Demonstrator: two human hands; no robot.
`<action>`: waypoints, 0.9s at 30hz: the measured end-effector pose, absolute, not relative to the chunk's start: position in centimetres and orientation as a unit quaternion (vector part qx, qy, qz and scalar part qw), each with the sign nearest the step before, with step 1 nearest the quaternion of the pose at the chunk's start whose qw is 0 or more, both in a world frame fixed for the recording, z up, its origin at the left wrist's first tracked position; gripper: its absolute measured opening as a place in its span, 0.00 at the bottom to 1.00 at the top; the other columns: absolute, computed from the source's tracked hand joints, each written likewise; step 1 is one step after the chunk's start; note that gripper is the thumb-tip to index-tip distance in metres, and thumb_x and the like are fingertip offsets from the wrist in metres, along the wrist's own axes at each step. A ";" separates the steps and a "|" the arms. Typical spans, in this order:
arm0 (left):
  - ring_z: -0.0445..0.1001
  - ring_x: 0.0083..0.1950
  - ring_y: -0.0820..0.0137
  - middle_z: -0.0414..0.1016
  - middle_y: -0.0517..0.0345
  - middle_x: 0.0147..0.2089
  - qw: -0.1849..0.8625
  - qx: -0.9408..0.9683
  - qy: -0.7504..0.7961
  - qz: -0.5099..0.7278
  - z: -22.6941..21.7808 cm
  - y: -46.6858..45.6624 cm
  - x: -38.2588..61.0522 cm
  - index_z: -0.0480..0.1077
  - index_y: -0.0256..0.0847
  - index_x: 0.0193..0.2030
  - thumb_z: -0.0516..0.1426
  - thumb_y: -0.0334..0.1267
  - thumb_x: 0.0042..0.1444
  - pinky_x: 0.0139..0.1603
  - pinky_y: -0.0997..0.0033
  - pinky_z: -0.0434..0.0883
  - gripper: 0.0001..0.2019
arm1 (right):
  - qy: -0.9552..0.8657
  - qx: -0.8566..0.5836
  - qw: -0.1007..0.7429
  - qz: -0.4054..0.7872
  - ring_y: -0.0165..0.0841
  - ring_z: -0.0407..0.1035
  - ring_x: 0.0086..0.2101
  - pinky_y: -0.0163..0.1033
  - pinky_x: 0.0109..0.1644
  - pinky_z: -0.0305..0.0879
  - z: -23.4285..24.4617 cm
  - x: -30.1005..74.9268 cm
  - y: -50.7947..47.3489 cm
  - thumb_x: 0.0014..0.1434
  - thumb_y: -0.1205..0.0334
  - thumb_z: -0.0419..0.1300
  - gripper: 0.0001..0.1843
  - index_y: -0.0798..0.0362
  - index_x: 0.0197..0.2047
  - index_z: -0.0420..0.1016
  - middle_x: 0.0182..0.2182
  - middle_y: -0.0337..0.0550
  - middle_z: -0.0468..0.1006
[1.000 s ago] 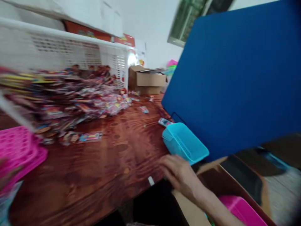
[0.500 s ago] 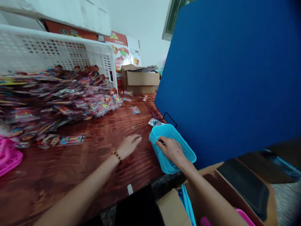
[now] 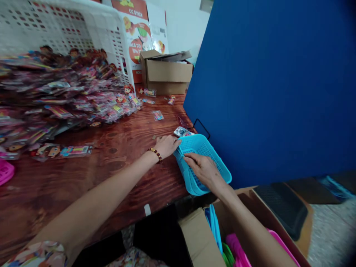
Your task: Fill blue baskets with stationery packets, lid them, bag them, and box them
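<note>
A small light-blue plastic basket [image 3: 207, 152] sits at the right edge of the wooden table [image 3: 125, 163], against a blue board [image 3: 272, 85]. My right hand [image 3: 204, 170] lies on the basket's near rim, fingers curled over it. My left hand [image 3: 167, 145], with a bead bracelet on the wrist, touches the basket's left corner, its fingers closed on the rim. A small packet [image 3: 180, 131] lies just behind the basket.
A large heap of small colourful packets [image 3: 63, 96] spills from a tipped white crate [image 3: 69, 26] at the left. A cardboard box [image 3: 165, 72] stands at the back. Below the table edge an open carton [image 3: 250, 230] holds pink and blue baskets. A pink basket's corner [image 3: 5, 172] shows far left.
My left hand has moved right across the table to the blue basket's corner. My right hand stays on the basket's rim. The view has tilted down.
</note>
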State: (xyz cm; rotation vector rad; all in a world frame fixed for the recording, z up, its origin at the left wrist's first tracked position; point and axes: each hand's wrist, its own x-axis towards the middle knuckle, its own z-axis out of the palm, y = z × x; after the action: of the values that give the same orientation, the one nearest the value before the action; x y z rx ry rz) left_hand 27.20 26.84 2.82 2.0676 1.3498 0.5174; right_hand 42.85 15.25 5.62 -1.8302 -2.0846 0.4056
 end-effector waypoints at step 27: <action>0.56 0.25 0.74 0.57 0.65 0.20 0.434 0.745 0.455 0.223 2.3 28.7 26.5 0.62 0.40 0.19 0.51 0.47 0.57 0.27 0.72 0.53 0.18 | -0.721 -0.667 0.082 -0.169 0.31 0.68 0.19 0.37 0.25 0.43 2.5 41.5 8.3 0.69 0.50 0.48 0.19 0.51 0.35 0.73 0.20 0.38 0.76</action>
State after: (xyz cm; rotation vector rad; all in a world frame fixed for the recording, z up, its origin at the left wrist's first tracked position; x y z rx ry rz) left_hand 26.46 28.73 2.34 1.8549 1.1327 0.5562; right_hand 41.48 8.28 2.53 -1.9936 -2.1532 -0.5061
